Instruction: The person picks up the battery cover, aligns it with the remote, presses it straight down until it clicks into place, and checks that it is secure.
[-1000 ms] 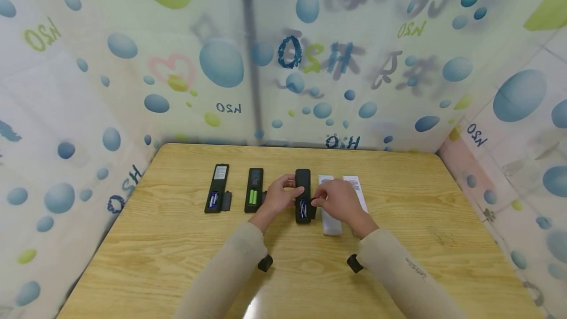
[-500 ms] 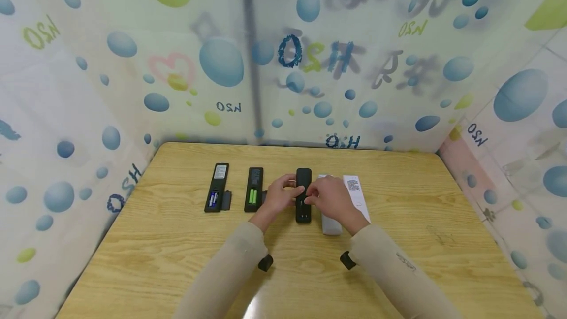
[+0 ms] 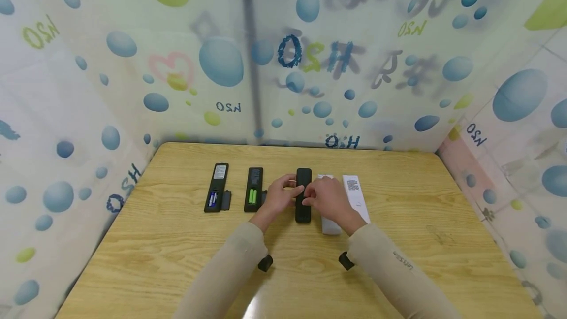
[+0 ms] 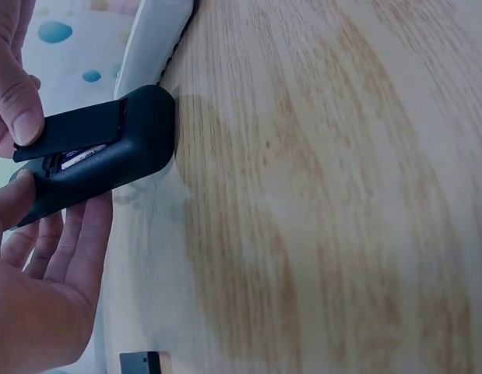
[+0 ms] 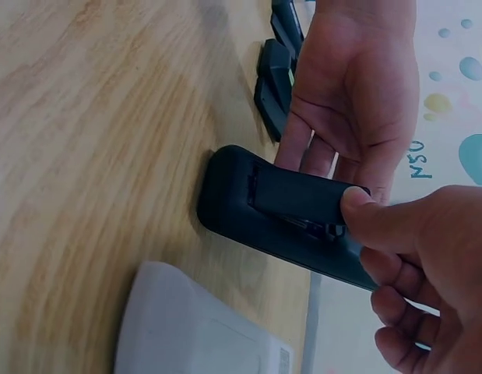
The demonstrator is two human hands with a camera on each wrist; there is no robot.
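Note:
A black remote control (image 3: 303, 178) lies back side up between both hands. My left hand (image 3: 279, 197) grips it from the left, thumb on its back and fingers along its side. My right hand (image 3: 330, 200) pinches one end of the battery cover (image 5: 303, 192). That cover lies over the battery compartment, its far end at the slot near the remote's rounded end. Its pinched end stands slightly raised, and a battery (image 4: 83, 156) shows through the gap in the left wrist view.
To the left lie two black remotes, one with blue batteries (image 3: 213, 199) and one with green batteries (image 3: 253, 197), covers beside them. Two white remotes (image 3: 331, 225) (image 3: 354, 186) lie to the right, one partly behind the right hand. The wooden table (image 3: 177, 260) meets a patterned curtain (image 3: 186, 122).
My right hand has moved left, bringing the battery cover from the remote's right side over the compartment. The batteries are now hidden in the head view. My left hand stays put.

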